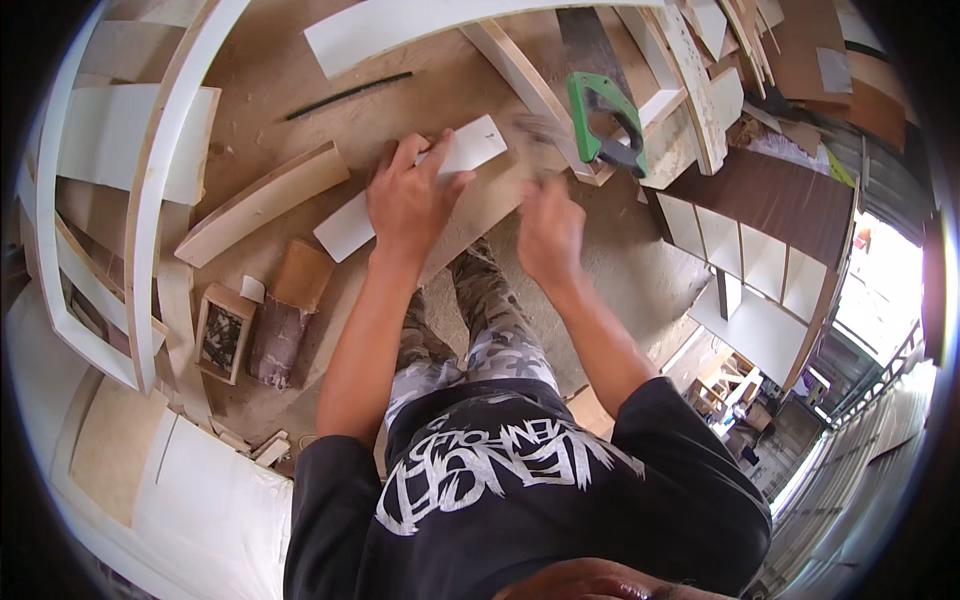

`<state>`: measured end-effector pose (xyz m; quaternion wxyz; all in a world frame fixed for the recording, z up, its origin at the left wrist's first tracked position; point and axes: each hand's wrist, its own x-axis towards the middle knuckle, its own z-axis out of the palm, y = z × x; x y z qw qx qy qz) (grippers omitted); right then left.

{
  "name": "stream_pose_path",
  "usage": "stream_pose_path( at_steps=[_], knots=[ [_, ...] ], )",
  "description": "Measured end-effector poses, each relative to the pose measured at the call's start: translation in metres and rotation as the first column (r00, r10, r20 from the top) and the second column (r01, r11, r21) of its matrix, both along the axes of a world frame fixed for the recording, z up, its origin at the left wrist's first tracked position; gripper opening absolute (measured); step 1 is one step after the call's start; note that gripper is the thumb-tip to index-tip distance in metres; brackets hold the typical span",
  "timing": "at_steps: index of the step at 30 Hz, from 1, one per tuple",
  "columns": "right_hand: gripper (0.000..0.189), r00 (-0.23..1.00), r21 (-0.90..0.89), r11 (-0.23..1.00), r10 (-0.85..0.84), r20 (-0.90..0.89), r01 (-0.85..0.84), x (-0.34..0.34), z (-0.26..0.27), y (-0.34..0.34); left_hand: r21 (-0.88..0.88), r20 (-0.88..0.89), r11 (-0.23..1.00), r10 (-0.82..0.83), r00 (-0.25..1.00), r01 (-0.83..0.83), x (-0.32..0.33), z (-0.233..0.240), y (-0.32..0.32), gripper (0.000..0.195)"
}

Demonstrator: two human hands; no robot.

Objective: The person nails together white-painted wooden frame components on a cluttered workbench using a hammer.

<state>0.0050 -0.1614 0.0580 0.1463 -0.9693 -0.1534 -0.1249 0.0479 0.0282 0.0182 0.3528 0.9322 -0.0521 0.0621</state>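
Observation:
My left hand point(409, 199) grips a short white-faced board point(349, 229), with fingers over its top and the thumb along the near side. A small dark mark or nail point(490, 136) shows near the board's far right end. To the right, my right hand point(551, 232) is closed around the handle of a motion-blurred tool, which looks like a hammer point(536, 129). The tool's head is raised beside the board's right end. Under the board lies a wooden work surface point(480, 217).
A green-handled handsaw point(589, 120) lies at the upper right. Left of the board are a wooden channel piece point(262, 202), a small box of dark hardware point(223, 336) and a brown block point(300, 274). White frames point(146, 187) stand at left; a shelved cabinet point(757, 202) is at right.

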Motion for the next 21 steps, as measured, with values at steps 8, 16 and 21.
stream_pose_path(
  at_steps=[8,16,21],
  knots=[
    [0.028,0.851,0.179,0.945,-0.152,-0.502,0.274,0.007,0.006,0.005,0.01,-0.041,1.0,0.004,0.999,-0.004,-0.001,0.002,0.001,0.054],
    [0.025,0.887,0.256,0.926,-0.144,-0.439,0.277,0.009,0.005,0.003,0.018,-0.004,1.0,-0.017,1.0,0.017,0.004,-0.005,-0.001,0.056],
    [0.029,0.942,0.181,0.959,-0.158,-0.296,0.217,-0.001,-0.001,0.0,0.041,0.018,0.999,0.022,1.0,-0.022,0.003,-0.008,0.002,0.055]
  ],
)
